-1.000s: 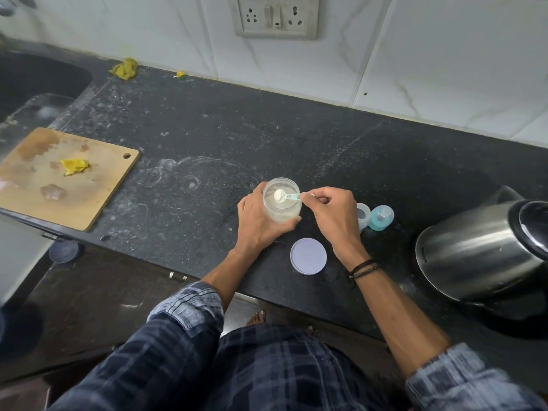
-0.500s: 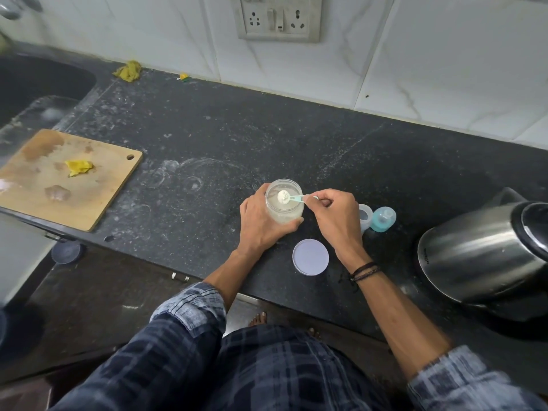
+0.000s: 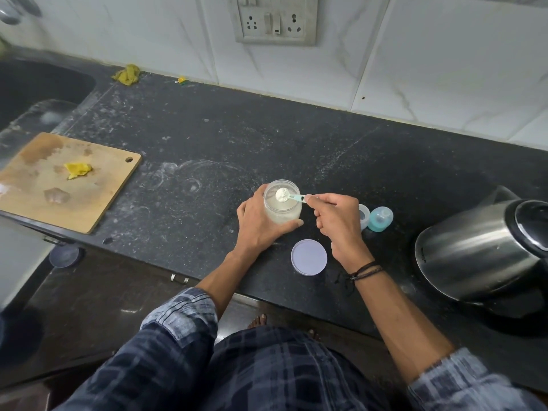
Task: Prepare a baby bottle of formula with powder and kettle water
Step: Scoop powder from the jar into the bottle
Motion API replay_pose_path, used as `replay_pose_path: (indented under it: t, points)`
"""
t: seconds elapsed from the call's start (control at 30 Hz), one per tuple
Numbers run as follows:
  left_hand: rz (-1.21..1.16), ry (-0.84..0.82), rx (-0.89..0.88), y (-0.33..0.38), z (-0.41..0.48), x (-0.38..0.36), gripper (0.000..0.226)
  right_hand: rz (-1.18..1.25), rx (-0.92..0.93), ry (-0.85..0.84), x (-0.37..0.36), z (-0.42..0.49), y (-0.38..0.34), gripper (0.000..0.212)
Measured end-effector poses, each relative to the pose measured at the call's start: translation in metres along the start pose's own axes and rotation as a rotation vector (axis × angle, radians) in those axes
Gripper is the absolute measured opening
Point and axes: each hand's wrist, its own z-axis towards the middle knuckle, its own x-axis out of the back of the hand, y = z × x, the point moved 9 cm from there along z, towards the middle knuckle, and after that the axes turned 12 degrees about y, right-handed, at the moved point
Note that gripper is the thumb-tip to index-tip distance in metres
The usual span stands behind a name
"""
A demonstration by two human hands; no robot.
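Lid (image 3: 309, 257) before jar (image 3: 282, 207) (kettle (image 3: 480, 253) far right).

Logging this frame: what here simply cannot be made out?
Head view only.
1. Powder jar: lower wall covered by left hand; powder level unclear.
2. White piece by the teal piece: partly behind right hand; too small to identify.
3. Kettle: cut by right edge; contents hidden by steel wall.

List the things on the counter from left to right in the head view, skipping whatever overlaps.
Wooden cutting board → powder jar → right hand, pinching the scoop → small teal bottle part → steel kettle.
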Motion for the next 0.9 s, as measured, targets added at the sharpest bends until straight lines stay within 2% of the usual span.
replay_pose_path:
  t: [0.13,0.23,0.33,0.4,0.5,0.6,0.7,0.9]
  points:
    - [-0.042,-0.077,0.049,-0.005,-0.001,-0.002,0.101,0.077,-0.074,-0.011,0.002,-0.002,0.002,0.016]
    - [-0.110,-0.139,0.076,-0.010,-0.004,-0.002,0.127,0.122,-0.111,-0.020,0.004,-0.004,0.002,0.012]
    - [-0.193,-0.113,0.123,-0.016,-0.002,0.006,0.136,0.162,-0.140,-0.026,0.010,-0.005,0.002,0.010]
    - [-0.276,-0.041,0.116,-0.013,-0.001,0.017,0.123,0.198,-0.154,-0.027,0.018,-0.006,0.001,0.009]
    - [-0.396,0.086,0.035,0.009,-0.002,0.035,0.089,0.261,-0.158,0.008,0.038,-0.002,-0.001,0.010]
    - [-0.423,0.153,-0.075,0.040,-0.010,0.042,0.071,0.304,-0.122,0.065,0.066,0.004,-0.002,0.015]
    - [-0.397,0.125,-0.186,0.070,-0.021,0.031,0.063,0.335,-0.105,0.129,0.096,0.010,0.003,0.013]
    - [-0.441,-0.050,-0.258,0.113,-0.036,-0.010,0.064,0.320,-0.130,0.231,0.136,0.013,0.023,0.009]
